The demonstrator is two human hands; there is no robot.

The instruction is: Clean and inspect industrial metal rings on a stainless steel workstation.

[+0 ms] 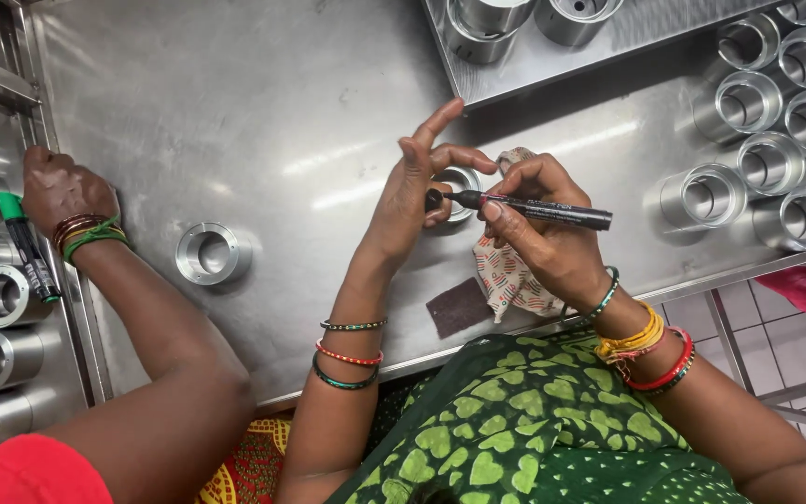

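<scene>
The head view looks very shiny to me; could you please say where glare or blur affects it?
Head view: pale streaks of glare cross the steel table beside the left hand; the right hand and black marker are sharp; the metal cylinders gleam but stay legible.

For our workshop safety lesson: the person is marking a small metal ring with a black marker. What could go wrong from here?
1. The left hand pinches the metal ring only by fingertips; it could slip and smear the mark.
2. The marker tip may ink the fingers.
3. The patterned cloth lies near the table edge and could slide off.
</scene>
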